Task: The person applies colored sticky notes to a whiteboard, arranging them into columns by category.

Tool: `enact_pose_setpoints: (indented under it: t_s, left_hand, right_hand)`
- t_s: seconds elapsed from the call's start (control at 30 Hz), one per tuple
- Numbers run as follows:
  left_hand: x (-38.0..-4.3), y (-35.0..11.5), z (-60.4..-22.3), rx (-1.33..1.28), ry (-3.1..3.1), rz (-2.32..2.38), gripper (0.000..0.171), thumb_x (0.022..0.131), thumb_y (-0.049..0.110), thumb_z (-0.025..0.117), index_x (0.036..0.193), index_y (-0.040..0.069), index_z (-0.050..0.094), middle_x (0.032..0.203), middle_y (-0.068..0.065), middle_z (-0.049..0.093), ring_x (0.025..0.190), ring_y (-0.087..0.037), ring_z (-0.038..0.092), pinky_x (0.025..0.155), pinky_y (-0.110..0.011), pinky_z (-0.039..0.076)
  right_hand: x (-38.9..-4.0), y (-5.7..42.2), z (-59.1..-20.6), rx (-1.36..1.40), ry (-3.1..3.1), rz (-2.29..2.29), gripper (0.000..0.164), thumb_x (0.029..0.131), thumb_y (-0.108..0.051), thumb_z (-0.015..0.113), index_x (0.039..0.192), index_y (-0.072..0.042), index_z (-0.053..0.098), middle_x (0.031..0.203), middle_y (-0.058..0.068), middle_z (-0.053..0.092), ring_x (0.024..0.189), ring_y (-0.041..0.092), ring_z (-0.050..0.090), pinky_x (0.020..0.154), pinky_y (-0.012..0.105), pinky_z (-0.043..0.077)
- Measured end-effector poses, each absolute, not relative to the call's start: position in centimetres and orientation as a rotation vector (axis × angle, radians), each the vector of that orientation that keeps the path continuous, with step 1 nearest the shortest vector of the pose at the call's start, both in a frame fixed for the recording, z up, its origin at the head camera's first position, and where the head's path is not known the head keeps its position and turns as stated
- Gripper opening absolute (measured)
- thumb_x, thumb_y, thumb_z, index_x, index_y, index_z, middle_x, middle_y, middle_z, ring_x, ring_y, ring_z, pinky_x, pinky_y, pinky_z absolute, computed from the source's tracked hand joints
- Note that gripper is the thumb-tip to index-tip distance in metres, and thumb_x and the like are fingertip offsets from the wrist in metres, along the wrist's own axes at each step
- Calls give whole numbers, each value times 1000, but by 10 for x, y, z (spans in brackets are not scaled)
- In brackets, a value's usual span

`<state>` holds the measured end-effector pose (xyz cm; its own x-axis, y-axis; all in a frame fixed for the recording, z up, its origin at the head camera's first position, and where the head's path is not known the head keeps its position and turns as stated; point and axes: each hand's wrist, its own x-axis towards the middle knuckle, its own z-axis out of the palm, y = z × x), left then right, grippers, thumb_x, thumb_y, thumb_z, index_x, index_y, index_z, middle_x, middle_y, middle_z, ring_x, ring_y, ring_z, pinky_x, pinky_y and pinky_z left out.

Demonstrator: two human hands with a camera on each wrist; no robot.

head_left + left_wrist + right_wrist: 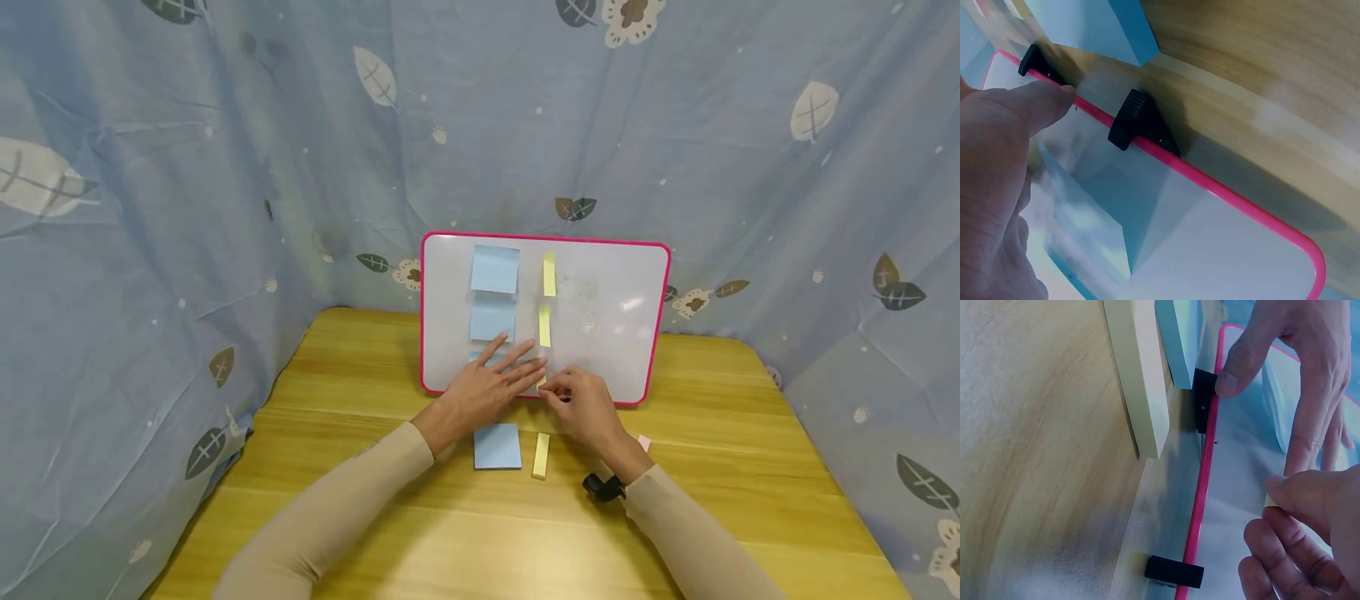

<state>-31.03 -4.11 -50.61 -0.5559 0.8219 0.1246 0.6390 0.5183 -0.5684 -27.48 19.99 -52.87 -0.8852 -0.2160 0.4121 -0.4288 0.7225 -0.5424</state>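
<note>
A white board (600, 325) with a pink rim stands upright on the table. My left hand (480, 390) lies against its lower part with fingers spread, partly hiding the lowest blue sticky note (476, 356). Its fingertips reach the column of yellow sticky strips. Between thumb and finger, my right hand (588, 410) pinches the lower end of the lowest yellow sticky strip (1270, 501); the rest of that strip is mostly hidden by the fingers. Above it are two more yellow strips, an upper one (550, 275) and a middle one (544, 326), beside two blue notes, top (495, 268) and middle (492, 319).
In front of the board lie a blue sticky-note pad (497, 447) and a yellow strip pad (541, 456). A pink piece (644, 442) shows partly behind the right wrist. Black clips (1138, 125) hold the board's bottom rim at the wooden table (360, 358). Patterned curtains (487, 125) surround the table.
</note>
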Motion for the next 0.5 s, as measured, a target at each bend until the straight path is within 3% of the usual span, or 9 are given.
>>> enact_pose_setpoints:
  t_s: [0.3,0.5]
  left_hand:
    - [-304,-42,-507,-1229,-2412,613,76,120,46,64,186,29,32,194,13,29,185,-23,17,151,-57,14]
    - [-300,-45,-509,-1285,-2472,540,84,116,57,68,186,26,34,191,12,36,185,-23,19,151,-59,13]
  right_hand:
    - [-272,199,-524,476,-2632,907,7,101,-11,92,103,-4,91,102,8,82,89,25,84,82,46,71]
    - [-266,205,-523,463,-2692,860,5,102,-10,90,106,-7,92,101,7,82,87,20,79,79,39,67]
